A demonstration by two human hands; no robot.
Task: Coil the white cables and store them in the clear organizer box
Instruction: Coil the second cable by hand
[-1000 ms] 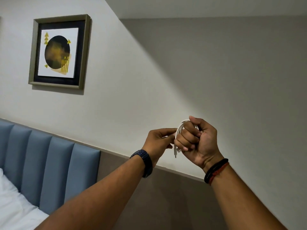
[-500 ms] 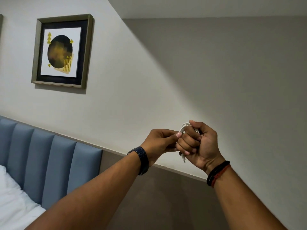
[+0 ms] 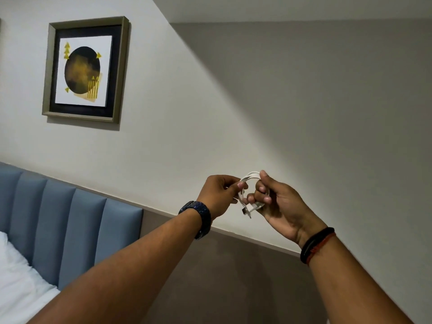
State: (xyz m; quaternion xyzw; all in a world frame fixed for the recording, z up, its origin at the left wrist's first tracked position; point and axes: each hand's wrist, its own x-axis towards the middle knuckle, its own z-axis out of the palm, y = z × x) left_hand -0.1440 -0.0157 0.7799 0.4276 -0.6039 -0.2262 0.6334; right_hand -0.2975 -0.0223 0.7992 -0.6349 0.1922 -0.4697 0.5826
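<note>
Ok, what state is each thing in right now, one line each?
White cable: coiled in loops, held in the air, plug end dangling below.
Left hand: pinches the coil's left side.
Right hand: fingers curled round the coil's right side.
Framed picture: hanging on the wall.
Watch: worn on the left wrist.
Organizer box: not in view.
</note>
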